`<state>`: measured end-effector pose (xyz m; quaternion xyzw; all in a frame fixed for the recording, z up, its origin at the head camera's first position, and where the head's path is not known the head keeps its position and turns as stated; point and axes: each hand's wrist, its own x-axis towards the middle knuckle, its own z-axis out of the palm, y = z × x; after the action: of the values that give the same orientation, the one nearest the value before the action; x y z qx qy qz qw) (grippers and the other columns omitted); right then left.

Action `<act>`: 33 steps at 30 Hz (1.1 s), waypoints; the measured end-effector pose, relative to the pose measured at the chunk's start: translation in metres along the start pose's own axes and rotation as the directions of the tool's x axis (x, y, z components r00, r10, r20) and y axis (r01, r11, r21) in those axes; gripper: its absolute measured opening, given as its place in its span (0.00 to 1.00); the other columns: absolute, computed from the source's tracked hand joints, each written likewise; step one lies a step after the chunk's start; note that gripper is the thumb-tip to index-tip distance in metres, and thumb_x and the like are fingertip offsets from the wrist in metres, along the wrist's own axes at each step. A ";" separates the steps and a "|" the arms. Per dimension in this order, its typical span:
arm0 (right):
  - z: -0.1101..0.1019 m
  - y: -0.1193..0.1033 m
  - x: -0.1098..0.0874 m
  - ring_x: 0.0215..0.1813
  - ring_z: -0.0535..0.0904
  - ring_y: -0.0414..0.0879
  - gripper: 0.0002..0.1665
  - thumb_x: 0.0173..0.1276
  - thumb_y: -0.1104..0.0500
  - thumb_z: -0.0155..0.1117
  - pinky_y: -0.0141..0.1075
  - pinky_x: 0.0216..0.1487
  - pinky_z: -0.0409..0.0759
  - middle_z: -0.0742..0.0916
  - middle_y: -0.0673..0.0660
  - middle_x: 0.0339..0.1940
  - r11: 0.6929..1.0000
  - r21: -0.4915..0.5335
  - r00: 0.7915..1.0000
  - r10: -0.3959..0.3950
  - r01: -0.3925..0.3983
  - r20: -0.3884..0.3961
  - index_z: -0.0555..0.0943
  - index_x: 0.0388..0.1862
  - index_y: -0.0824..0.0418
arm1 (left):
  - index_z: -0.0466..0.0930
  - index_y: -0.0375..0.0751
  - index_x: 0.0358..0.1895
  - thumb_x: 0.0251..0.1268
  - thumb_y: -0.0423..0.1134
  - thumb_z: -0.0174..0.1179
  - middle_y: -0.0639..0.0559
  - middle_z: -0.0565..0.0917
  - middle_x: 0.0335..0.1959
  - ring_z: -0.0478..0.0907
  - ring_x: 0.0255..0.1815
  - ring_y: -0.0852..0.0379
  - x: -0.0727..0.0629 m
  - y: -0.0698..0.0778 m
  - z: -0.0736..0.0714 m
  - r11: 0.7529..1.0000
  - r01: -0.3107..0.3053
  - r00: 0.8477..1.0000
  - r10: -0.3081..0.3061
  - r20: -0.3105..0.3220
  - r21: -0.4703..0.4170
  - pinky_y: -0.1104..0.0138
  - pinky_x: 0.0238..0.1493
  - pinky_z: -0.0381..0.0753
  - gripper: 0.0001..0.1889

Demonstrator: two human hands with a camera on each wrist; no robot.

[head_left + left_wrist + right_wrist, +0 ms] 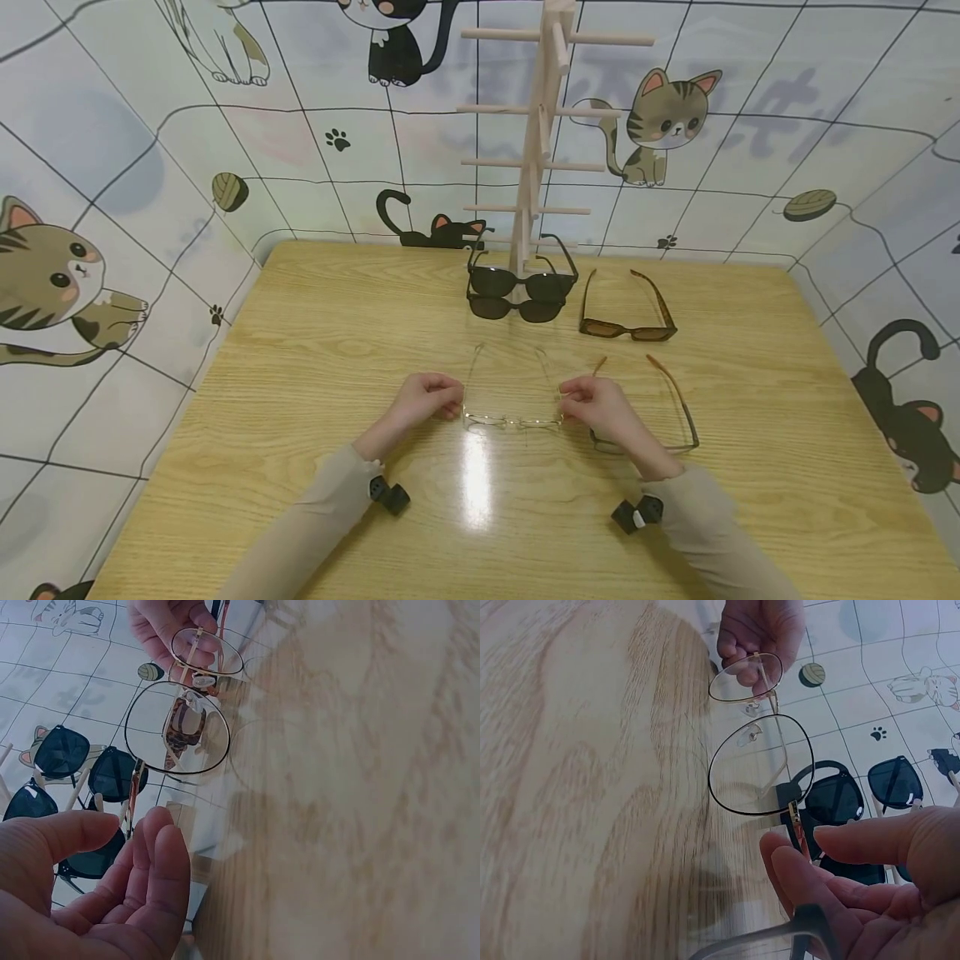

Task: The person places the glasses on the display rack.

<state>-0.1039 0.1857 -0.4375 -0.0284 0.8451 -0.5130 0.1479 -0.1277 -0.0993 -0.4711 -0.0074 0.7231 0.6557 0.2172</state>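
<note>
A pair of thin gold-rimmed eyeglasses (512, 422) lies in the middle of the table, lenses toward me and temples stretching away. My left hand (431, 395) pinches its left temple near the hinge, and my right hand (597, 406) pinches the right one. In the left wrist view, the temple (136, 791) runs between thumb and fingertips. The right wrist view has the other temple (798, 829) between my right thumb and fingers. Grey-framed glasses with brown temples (678, 400) lie partly hidden under my right hand and wrist.
Tortoiseshell sunglasses (628, 331) lie at the back right. Two black sunglasses (517, 287) sit one above the other at the foot of a wooden rack (536, 142) with several pegs. A cat-patterned sheet (300, 150) surrounds the wooden table (322, 333).
</note>
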 end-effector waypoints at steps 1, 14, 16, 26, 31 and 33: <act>0.000 0.000 0.001 0.31 0.83 0.52 0.16 0.62 0.71 0.60 0.38 0.33 0.85 0.84 0.63 0.30 1.000 -0.006 1.000 0.000 0.000 0.000 0.76 0.47 0.81 | 0.77 0.20 0.44 0.62 0.29 0.58 0.48 0.83 0.24 0.80 0.24 0.60 0.000 0.000 0.000 1.000 0.001 1.000 -0.001 0.002 -0.007 0.68 0.30 0.83 0.12; 0.003 0.000 0.006 0.28 0.83 0.50 0.16 0.63 0.73 0.57 0.37 0.29 0.84 0.85 0.65 0.29 1.000 0.000 0.999 0.027 -0.027 0.034 0.74 0.48 0.82 | 0.77 0.19 0.44 0.61 0.29 0.60 0.49 0.83 0.23 0.79 0.22 0.61 0.003 -0.003 0.002 0.999 0.040 0.999 -0.039 0.037 -0.020 0.71 0.28 0.82 0.13; 0.003 0.000 0.007 0.28 0.83 0.50 0.16 0.63 0.73 0.57 0.37 0.29 0.84 0.84 0.65 0.28 0.999 0.007 0.999 0.036 -0.037 0.038 0.74 0.48 0.82 | 0.77 0.20 0.44 0.61 0.29 0.60 0.50 0.82 0.23 0.79 0.22 0.61 0.003 -0.002 0.003 0.999 0.044 0.998 -0.043 0.038 -0.017 0.71 0.28 0.82 0.13; 0.001 0.000 0.004 0.27 0.82 0.46 0.16 0.64 0.72 0.57 0.37 0.29 0.84 0.84 0.66 0.29 0.998 0.052 0.998 0.022 -0.025 0.060 0.74 0.49 0.82 | 0.77 0.20 0.43 0.61 0.28 0.58 0.51 0.81 0.21 0.79 0.22 0.61 0.003 -0.002 0.003 0.996 0.072 0.997 -0.071 0.029 -0.054 0.72 0.27 0.82 0.11; -0.004 0.001 -0.001 0.27 0.81 0.43 0.18 0.65 0.69 0.58 0.37 0.29 0.84 0.84 0.64 0.30 0.986 0.157 0.995 0.044 -0.058 0.092 0.72 0.51 0.81 | 0.76 0.19 0.43 0.61 0.28 0.58 0.52 0.80 0.20 0.78 0.21 0.62 0.000 0.001 0.003 0.994 0.076 0.997 -0.073 0.037 -0.080 0.73 0.27 0.81 0.12; -0.005 0.000 -0.003 0.27 0.81 0.42 0.19 0.66 0.69 0.58 0.37 0.30 0.84 0.84 0.63 0.29 0.978 0.197 0.994 0.051 -0.070 0.099 0.71 0.52 0.81 | 0.75 0.18 0.43 0.62 0.28 0.58 0.52 0.80 0.21 0.78 0.22 0.62 -0.002 0.003 0.003 0.993 0.075 0.996 -0.071 0.046 -0.086 0.73 0.27 0.81 0.12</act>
<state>-0.1025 0.1910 -0.4345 -0.0118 0.7817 -0.5889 0.2050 -0.1260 -0.0968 -0.4679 -0.0292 0.6881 0.6783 0.2561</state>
